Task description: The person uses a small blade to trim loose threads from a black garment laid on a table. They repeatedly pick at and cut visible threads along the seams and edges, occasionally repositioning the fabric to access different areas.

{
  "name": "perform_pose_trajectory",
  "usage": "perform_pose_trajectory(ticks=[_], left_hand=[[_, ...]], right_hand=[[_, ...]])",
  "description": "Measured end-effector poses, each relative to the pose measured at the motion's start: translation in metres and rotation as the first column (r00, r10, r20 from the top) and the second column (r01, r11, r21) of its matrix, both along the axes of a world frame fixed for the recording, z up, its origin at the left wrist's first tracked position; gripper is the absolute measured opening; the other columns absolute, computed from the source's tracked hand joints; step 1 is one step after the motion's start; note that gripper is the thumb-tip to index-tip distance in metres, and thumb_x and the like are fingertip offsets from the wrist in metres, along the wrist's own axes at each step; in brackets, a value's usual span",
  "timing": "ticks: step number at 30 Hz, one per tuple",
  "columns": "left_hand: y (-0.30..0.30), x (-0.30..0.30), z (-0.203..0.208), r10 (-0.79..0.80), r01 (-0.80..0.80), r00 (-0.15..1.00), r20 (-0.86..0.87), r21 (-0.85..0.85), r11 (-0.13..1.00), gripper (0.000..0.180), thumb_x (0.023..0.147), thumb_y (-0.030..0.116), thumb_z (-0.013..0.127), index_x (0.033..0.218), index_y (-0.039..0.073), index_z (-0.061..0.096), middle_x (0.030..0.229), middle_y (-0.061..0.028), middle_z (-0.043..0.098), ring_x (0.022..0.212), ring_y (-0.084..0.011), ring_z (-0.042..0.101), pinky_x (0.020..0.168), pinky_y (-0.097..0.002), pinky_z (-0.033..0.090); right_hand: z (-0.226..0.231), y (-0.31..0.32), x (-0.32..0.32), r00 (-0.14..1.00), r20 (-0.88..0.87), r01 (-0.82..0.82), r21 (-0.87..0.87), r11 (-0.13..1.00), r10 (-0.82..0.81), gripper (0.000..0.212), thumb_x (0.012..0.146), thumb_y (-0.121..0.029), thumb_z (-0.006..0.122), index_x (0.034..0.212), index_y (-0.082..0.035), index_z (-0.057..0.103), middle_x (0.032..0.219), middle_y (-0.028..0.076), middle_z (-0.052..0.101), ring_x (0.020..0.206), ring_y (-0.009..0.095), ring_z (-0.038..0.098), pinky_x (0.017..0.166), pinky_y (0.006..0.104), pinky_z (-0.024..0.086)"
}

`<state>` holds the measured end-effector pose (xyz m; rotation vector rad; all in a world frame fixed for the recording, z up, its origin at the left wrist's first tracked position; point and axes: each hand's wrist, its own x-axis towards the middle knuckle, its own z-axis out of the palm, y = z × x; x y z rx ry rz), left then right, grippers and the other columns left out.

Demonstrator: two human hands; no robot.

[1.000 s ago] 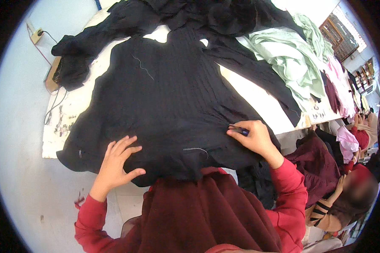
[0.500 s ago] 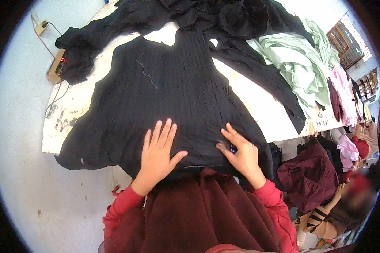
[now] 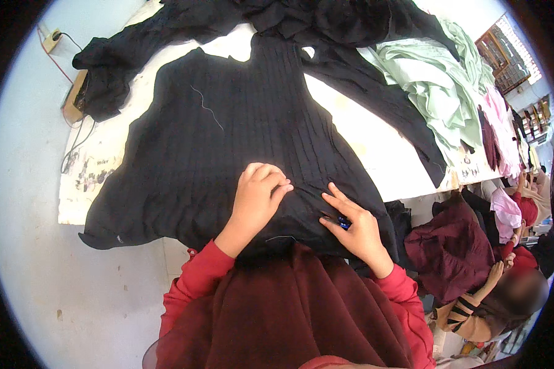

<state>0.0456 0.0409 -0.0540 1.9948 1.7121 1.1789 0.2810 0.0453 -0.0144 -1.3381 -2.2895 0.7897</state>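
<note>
A black pleated garment (image 3: pixel 228 117) lies spread over the table in front of me, its lower edge hanging toward my lap. Above its middle my left hand (image 3: pixel 261 194) is closed in a pinch; whatever the fingertips hold is too small to make out. My right hand (image 3: pixel 357 230) rests on the garment's lower right, thumb and fingers curled around a small tool with a blue part (image 3: pixel 344 223), which looks like thread snips. A loose pale thread (image 3: pixel 208 107) lies on the upper part of the garment.
More black cloth (image 3: pixel 345 24) is heaped along the far side of the pale table (image 3: pixel 363 138). Light green fabric (image 3: pixel 431 86) lies at the right. A power strip (image 3: pixel 75 98) stands by the left wall. A person (image 3: pixel 474 313) holds maroon cloth (image 3: pixel 449 252) at the right.
My left hand, flat with fingers spread before, has moved right and closed into a pinch. My right hand has shifted slightly right and down, keeping the small tool.
</note>
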Motion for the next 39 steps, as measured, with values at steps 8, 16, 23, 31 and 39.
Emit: perform_pose_trajectory(ticks=[8,16,23,31,39], left_hand=[[-0.001,-0.01,0.004,-0.035,0.059,0.963,0.266,-0.084,0.995,0.011,0.086,0.013,0.072,0.085,0.002,0.07,0.091,-0.0076,0.07,0.09,-0.0229,0.065,0.086,-0.0343,0.048],[-0.004,-0.007,0.005,0.056,-0.018,0.936,0.349,-0.11,0.994,0.006,0.085,0.007,0.071,0.086,0.0,0.07,0.091,-0.0087,0.068,0.086,-0.0223,0.065,0.078,-0.0315,0.051],[-0.017,-0.022,0.005,-0.075,0.08,0.993,0.093,-0.051,0.996,0.008,0.087,0.007,0.068,0.092,0.0,0.068,0.096,-0.0108,0.067,0.091,-0.0261,0.065,0.086,-0.0353,0.05],[-0.019,-0.021,0.015,-0.183,0.184,0.983,0.016,-0.057,0.981,0.016,0.087,0.009,0.068,0.1,0.0,0.066,0.118,-0.009,0.061,0.113,-0.0293,0.057,0.096,-0.0404,0.045],[-0.011,-0.027,0.005,-0.177,0.179,0.984,0.039,-0.072,0.981,0.01,0.089,0.009,0.065,0.095,0.002,0.065,0.101,-0.0098,0.064,0.096,-0.0309,0.062,0.092,-0.0396,0.047]], right_hand=[[0.066,0.018,0.03,0.987,0.015,-0.159,-0.145,0.977,0.163,0.038,0.083,-0.026,0.077,0.115,-0.008,0.07,0.11,0.015,0.071,0.103,0.029,0.069,0.088,0.0351,0.054],[0.026,0.063,-0.026,0.908,-0.221,-0.359,0.028,0.933,0.356,0.031,0.082,-0.013,0.078,0.11,-0.004,0.071,0.094,0.009,0.07,0.084,0.02,0.068,0.075,0.0306,0.051],[0.004,0.06,-0.01,0.821,0.165,-0.568,0.141,0.81,0.547,0.044,0.069,-0.011,0.075,0.113,-0.017,0.073,0.073,0.004,0.057,0.064,0.023,0.063,0.055,0.0329,0.049],[0.03,0.073,-0.013,0.902,-0.084,-0.432,-0.13,0.892,0.424,0.041,0.078,-0.024,0.08,0.111,-0.003,0.071,0.101,0.013,0.072,0.092,0.024,0.07,0.082,0.0331,0.053],[0.022,0.078,-0.038,0.928,-0.146,-0.366,-0.172,0.914,0.344,0.045,0.08,-0.024,0.08,0.118,-0.003,0.069,0.091,0.01,0.068,0.079,0.018,0.061,0.072,0.0303,0.047]])
